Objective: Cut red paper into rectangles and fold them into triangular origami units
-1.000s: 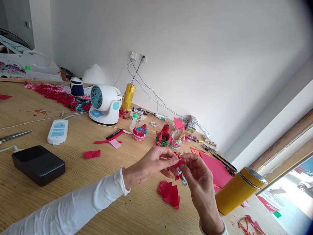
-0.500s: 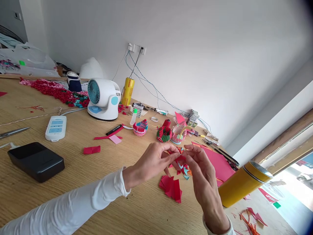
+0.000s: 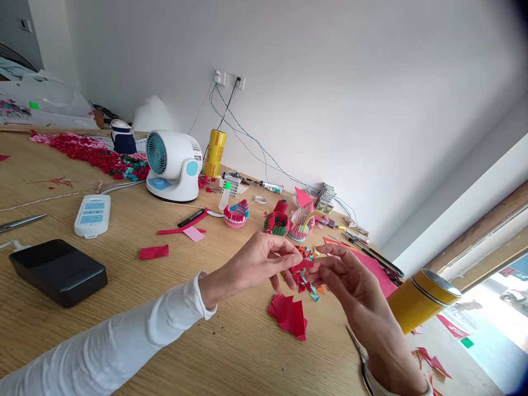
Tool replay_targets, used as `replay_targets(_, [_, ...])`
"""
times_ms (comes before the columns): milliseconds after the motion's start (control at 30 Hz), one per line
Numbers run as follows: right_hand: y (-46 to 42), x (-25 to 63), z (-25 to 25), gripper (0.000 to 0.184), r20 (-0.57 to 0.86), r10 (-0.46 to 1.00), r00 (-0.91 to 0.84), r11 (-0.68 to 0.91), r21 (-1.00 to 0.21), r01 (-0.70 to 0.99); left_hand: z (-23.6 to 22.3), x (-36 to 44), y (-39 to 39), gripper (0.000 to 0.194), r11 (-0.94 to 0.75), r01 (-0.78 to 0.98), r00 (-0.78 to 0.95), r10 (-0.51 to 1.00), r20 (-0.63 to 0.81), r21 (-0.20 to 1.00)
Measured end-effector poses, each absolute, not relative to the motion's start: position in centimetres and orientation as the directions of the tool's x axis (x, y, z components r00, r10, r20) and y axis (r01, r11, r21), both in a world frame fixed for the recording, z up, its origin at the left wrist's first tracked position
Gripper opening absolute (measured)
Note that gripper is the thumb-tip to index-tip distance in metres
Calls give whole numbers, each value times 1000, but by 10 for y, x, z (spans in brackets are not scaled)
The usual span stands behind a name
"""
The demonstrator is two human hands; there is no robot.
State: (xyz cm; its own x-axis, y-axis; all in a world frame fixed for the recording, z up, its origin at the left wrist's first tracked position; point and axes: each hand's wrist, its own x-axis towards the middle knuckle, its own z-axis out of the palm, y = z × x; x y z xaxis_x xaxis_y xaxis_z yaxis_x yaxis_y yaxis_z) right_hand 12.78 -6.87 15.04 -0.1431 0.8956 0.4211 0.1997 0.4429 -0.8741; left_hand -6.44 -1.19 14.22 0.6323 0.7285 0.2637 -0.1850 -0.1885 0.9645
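A small folded piece of red paper (image 3: 304, 265) is pinched between the thumb and fingers of my left hand (image 3: 258, 261). From the other side, my right hand (image 3: 355, 291) has curled fingertips at the paper's right end, its index finger lifted apart. Behind and below the fingers lies a pile of small folded paper triangles (image 3: 315, 297) in red, orange and light blue, partly hidden by my hands. Closer to me rests a stack of red paper pieces (image 3: 293, 319). Scissors (image 3: 359, 352) lie partly under my right forearm.
A yellow flask (image 3: 418, 302) stands at the right, near larger red sheets (image 3: 377, 272). Folded-paper baskets (image 3: 236, 213) sit farther back. Leftward are a white fan (image 3: 175, 165), a power strip (image 3: 93, 216), a black power bank (image 3: 58, 272) and a red paper rectangle (image 3: 154, 252).
My right hand has shifted slightly right and down, its index finger lifting off the paper. Scissors now show beside the forearm. My left hand still pinches the paper.
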Motion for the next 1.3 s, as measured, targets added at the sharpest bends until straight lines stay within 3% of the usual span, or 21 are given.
replay_targets(233, [-71,127,147,19,567,802,-188,546,-569,615,136,-62,-11,35,-259,-156,627,720,298,953])
replay_targets(400, [-73,123,149,11,654,746,-125,498,-423,757,137,-60,-10,36,-210,-182,638,719,278,961])
replay_targets(600, [-71,123,148,16,656,752,-62,418,-401,815,139,-58,-9,41,-180,-190,582,771,259,965])
replay_targets(800, [-65,110,137,31,453,891,32,351,-730,587,135,-53,-15,32,34,-255,590,797,127,966])
replay_targets(900, [-63,107,135,32,433,900,43,346,-772,534,134,-53,-17,29,93,-292,605,789,108,952])
replay_targets(1000, [-64,112,136,27,455,890,-5,377,-731,569,135,-55,-17,27,63,-312,576,806,136,948])
replay_targets(1100, [-67,121,140,11,554,830,-65,461,-616,638,136,-57,-16,25,42,-308,570,808,149,950])
replay_targets(1300, [-69,126,148,21,632,695,-343,645,-336,687,134,-60,-13,33,-7,-268,606,776,174,963])
